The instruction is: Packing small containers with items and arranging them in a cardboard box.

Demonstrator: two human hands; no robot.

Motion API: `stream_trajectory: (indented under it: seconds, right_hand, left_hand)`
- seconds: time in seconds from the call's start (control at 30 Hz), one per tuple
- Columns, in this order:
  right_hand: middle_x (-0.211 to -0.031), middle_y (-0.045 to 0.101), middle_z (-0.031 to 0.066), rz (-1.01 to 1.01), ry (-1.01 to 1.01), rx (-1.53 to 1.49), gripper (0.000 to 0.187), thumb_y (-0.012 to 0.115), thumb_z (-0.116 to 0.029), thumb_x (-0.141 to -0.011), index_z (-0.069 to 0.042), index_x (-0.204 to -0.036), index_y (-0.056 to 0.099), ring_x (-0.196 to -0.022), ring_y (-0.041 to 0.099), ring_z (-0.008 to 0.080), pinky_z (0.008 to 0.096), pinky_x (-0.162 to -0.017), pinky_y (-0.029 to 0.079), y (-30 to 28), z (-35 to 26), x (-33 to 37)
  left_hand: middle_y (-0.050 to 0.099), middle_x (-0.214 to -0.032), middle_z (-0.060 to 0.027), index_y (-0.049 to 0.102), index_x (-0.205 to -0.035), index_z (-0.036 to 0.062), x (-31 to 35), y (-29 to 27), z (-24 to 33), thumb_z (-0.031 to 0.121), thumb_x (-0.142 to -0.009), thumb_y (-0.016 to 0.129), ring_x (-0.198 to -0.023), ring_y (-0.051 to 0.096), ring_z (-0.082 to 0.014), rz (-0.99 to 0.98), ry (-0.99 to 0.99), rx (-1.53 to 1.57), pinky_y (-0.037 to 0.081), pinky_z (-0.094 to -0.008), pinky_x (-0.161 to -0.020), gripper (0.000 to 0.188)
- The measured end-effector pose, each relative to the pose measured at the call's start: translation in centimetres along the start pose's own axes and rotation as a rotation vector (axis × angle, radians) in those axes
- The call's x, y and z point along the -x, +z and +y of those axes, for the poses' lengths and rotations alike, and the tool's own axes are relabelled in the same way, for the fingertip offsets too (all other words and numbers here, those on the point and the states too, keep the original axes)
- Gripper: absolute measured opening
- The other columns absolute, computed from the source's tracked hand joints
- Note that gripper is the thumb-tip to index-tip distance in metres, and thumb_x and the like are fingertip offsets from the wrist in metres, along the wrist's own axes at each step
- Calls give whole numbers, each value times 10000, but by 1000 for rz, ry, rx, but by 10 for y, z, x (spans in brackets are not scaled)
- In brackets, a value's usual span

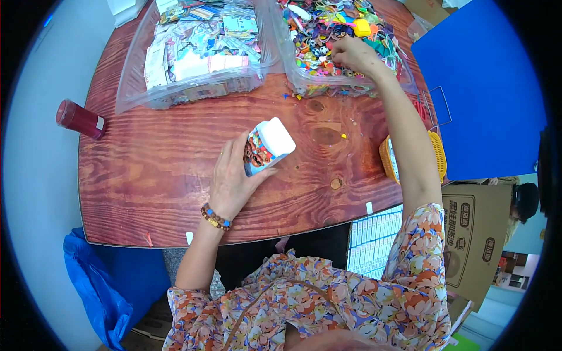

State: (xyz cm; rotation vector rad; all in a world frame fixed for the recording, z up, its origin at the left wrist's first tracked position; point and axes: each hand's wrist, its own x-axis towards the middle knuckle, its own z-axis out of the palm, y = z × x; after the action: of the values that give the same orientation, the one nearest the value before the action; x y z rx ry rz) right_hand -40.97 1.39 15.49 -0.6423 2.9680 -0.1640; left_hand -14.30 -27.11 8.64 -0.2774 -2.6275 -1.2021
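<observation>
My left hand is wrapped round a small printed cardboard box, held tilted above the wooden table. The white upper end of the box faces up and to the right. At the far right, my right hand reaches into a clear plastic bin full of small colourful plastic trinkets. Its fingers are bent together among the trinkets, and whatever they grip is too small or hidden. A yellow trinket lies just beyond that hand.
Left of the trinkets, another clear bin holds many small printed packets. A dark red cup lies at the table's left edge. Under my right forearm stands a yellow basket, near red-handled scissors. A blue board borders the right side.
</observation>
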Motion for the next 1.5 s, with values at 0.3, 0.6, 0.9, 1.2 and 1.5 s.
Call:
stream_trajectory:
  seconds: [0.3,0.6,0.9,1.2,1.5]
  right_hand:
    - [-809,684,13,501,-47,-501,179,650,-158,-902,-15,-987,715,-742,617,75,235,-650,464,-21,7,49]
    - [-921,711,12,651,-4,-343,165,599,-136,-957,-26,-1054,674,-832,692,100,230,-610,494,-31,10,68]
    - [-992,683,130,822,-25,-1321,170,590,-88,-963,44,-1063,628,-939,714,283,312,-743,608,-28,31,64]
    - [-892,689,69,354,-118,-1508,145,593,-103,-949,6,-1037,631,-785,711,176,264,-692,571,-9,-36,117]
    - [-847,686,27,426,-57,-1038,77,636,-40,-913,15,-961,660,-788,640,60,208,-681,510,30,-108,143]
  left_hand:
    - [570,-1100,-183,464,-1322,4,-45,20,8,311,-691,848,-1020,586,-370,24,80,-8,501,-445,-849,800]
    - [583,-1120,-178,471,-1328,8,-49,32,8,300,-678,861,-1032,598,-357,23,71,-46,507,-433,-863,812]
    - [589,-1077,-180,470,-1327,16,-41,37,5,306,-672,862,-992,602,-362,4,60,2,507,-445,-837,816]
    - [586,-1042,-170,487,-1283,19,-43,36,6,315,-664,865,-963,604,-362,100,66,-45,510,-448,-795,784]
    - [579,-1016,-159,491,-1277,27,-42,44,15,306,-648,875,-936,613,-352,109,43,-11,520,-435,-755,788]
